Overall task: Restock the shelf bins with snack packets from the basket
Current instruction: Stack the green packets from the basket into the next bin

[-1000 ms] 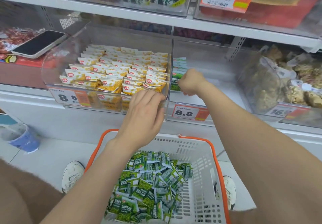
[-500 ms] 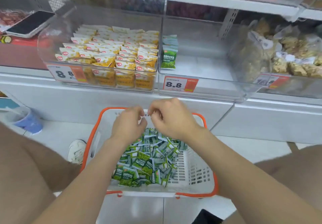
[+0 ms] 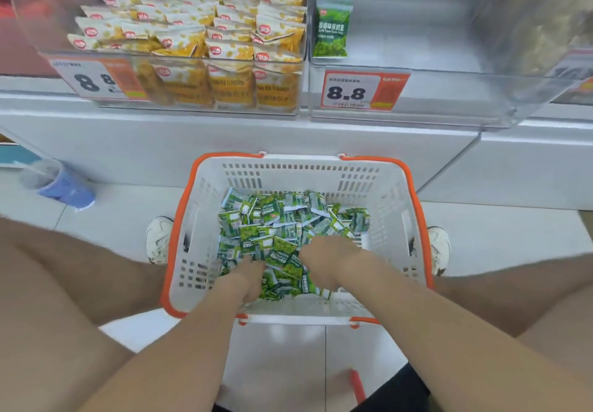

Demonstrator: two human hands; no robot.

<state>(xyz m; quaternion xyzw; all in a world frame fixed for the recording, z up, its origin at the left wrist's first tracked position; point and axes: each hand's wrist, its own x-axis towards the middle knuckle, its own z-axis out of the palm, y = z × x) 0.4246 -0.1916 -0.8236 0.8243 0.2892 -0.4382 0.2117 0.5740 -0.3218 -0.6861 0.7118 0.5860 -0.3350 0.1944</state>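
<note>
The person squats with knees wide apart, both forearms reaching down between them. The left hand [image 3: 248, 278] is pushed into the near side of the heap of green snack packets [image 3: 282, 222], its fingers buried. The right hand [image 3: 332, 259] lies just beside it on the same heap, knuckles up and fingertips hidden among the packets. I cannot tell whether either hand is spread or pinching anything.

The packets lie loose in a white basket [image 3: 301, 163] with an orange rim, which stands on the tiled floor between two white shoes [image 3: 158, 238]. Off to the left a blue cup [image 3: 64, 183] stands on the floor.

On the shelf beyond, the left bin [image 3: 199, 111] is packed with yellow packets [image 3: 224, 26]. The right bin [image 3: 417, 42] holds only a short row of green packets [image 3: 332, 26] upright against its left wall, above an 8.8 price tag [image 3: 362, 90].
</note>
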